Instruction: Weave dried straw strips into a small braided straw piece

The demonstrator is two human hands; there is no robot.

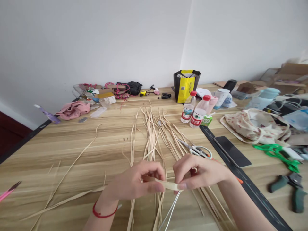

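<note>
Left hand (pixel 144 179): bare; its wrist carries one thin, cord-like red bracelet (pixel 104 216), plain in colour, forming a loop. Right hand (pixel 199 171): bare. Visible parts of both forearms: uncovered, sleeves outside the view.

Scissors (pixel 198 151) beside strips (pixel 150 138), bottles (pixel 193 110) behind

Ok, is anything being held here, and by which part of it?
A pale flat strip, pinched by the left hand and right hand on either side of a short bare stretch. The fingers hide whether these are its ends.
</note>
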